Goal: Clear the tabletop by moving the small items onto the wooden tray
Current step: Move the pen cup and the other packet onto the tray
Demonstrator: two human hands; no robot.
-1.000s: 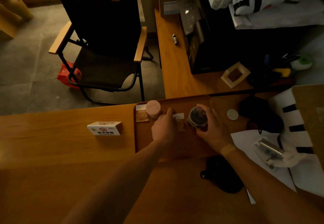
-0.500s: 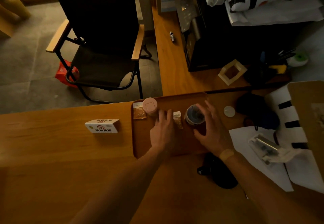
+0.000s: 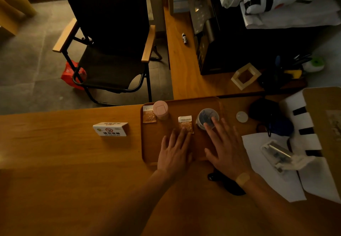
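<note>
Both hands lie flat and empty over the wooden tray (image 3: 147, 149), left hand (image 3: 175, 152) touching a packet (image 3: 186, 124), right hand (image 3: 224, 149) beside a clear cup (image 3: 206, 117); a white sign (image 3: 110, 129) waits outside the tray's left edge.

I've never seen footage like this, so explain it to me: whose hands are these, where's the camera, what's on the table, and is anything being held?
The camera sits on a person's head, looking down at their own bare hands. The left hand and right hand are spread open above a wooden tray, holding nothing. On the tray lie two small sachets, a pink cylindrical container and a clear round tub. On the table outside the tray are a no-smoking sign to the left and a small white disc to the right.
</note>
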